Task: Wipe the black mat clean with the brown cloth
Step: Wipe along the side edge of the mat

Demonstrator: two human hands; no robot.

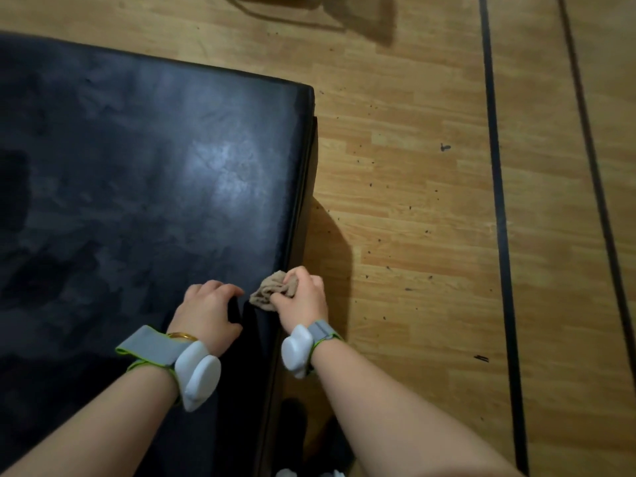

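Bare forearms reach down, each wrist wearing a grey strap with a white device. Right hand clutches a bunched brown cloth on the black mat near its right edge; left hand rests just beside, fingers curled on the mat. Speckled wooden floor lies alongside.

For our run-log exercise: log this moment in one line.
right hand: grips brown cloth | left hand: on black mat | stage: wiping right edge
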